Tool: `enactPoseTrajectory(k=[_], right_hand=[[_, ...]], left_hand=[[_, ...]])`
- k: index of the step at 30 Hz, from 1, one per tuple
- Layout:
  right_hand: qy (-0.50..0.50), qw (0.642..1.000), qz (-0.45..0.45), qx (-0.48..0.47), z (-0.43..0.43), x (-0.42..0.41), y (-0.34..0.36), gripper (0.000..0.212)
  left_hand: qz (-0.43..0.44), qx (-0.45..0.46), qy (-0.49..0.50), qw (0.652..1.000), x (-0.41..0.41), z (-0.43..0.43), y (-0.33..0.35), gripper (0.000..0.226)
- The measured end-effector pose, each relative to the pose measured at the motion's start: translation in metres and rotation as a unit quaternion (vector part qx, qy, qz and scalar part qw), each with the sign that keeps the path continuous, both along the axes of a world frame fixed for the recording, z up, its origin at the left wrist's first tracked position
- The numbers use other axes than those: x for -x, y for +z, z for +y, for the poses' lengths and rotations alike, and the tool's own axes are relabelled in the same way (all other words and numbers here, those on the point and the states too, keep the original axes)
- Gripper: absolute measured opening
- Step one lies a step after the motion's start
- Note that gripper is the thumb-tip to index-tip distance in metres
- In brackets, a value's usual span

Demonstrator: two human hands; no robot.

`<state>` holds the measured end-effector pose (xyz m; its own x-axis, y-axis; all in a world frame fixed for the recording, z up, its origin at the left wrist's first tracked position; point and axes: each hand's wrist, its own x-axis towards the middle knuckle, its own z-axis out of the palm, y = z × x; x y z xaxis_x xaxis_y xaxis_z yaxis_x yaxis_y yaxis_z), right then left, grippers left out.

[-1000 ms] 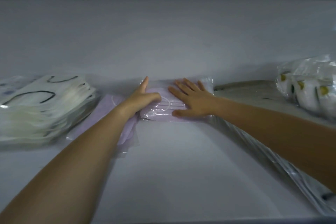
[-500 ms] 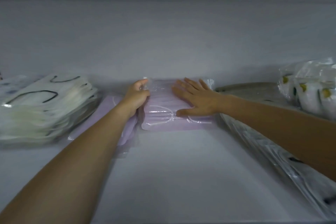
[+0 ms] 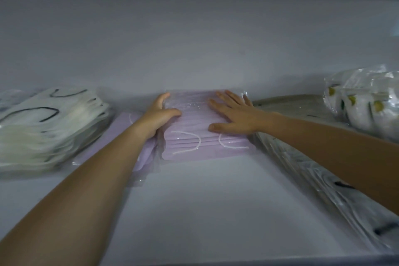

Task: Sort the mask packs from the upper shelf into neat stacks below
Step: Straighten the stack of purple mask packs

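— Where are the purple mask packs (image 3: 205, 142)?
— At the back of the white shelf (image 3: 194, 201), between both hands.
— What is the left hand (image 3: 158, 114) doing?
— It grips their left edge, thumb on top.
— And the right hand (image 3: 235, 117)?
— It lies flat on top, fingers straight.

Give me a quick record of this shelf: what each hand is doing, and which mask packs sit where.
left hand: grips the left edge of the purple mask stack
right hand: lies flat on top of that stack
far left: white mask packs with black loops, stacked
under left forearm: loose purple pack
far right: flower-print mask packs
shelf: white
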<state>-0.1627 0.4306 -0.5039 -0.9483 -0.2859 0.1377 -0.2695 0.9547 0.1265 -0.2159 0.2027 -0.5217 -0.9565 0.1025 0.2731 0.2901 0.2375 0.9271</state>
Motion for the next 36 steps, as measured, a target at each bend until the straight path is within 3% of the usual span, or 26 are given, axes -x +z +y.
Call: enactPoseTrajectory(k=[5, 10, 17, 25, 28, 32, 36], right_hand=[[-0.004, 1.000, 0.002, -0.010, 0.004, -0.002, -0.006, 0.083], [0.001, 1.000, 0.002, 0.003, 0.002, -0.001, -0.004, 0.084], [0.017, 1.000, -0.010, 0.011, -0.006, -0.008, 0.002, 0.085], [0.015, 1.000, -0.016, 0.003, -0.009, -0.013, 0.001, 0.081], [0.012, 0.999, -0.030, 0.018, -0.018, -0.015, -0.003, 0.076], [-0.011, 0.997, -0.072, 0.016, -0.020, -0.016, -0.005, 0.077], [-0.025, 0.999, -0.016, 0.042, -0.019, -0.009, 0.006, 0.082]], left_hand=[[-0.022, 0.067, -0.041, 0.997, -0.003, -0.004, -0.001, 0.112], [-0.003, 0.054, -0.043, 0.998, -0.002, -0.002, 0.000, 0.097], [-0.088, 0.011, -0.101, 0.991, -0.003, -0.016, 0.006, 0.069], [0.014, 0.136, -0.046, 0.990, -0.001, -0.001, -0.004, 0.111], [0.017, 0.139, -0.034, 0.990, -0.002, 0.002, -0.003, 0.116], [-0.001, 0.036, -0.040, 0.999, -0.008, 0.009, 0.002, 0.089], [0.001, 0.038, -0.030, 0.999, -0.006, 0.007, 0.001, 0.067]])
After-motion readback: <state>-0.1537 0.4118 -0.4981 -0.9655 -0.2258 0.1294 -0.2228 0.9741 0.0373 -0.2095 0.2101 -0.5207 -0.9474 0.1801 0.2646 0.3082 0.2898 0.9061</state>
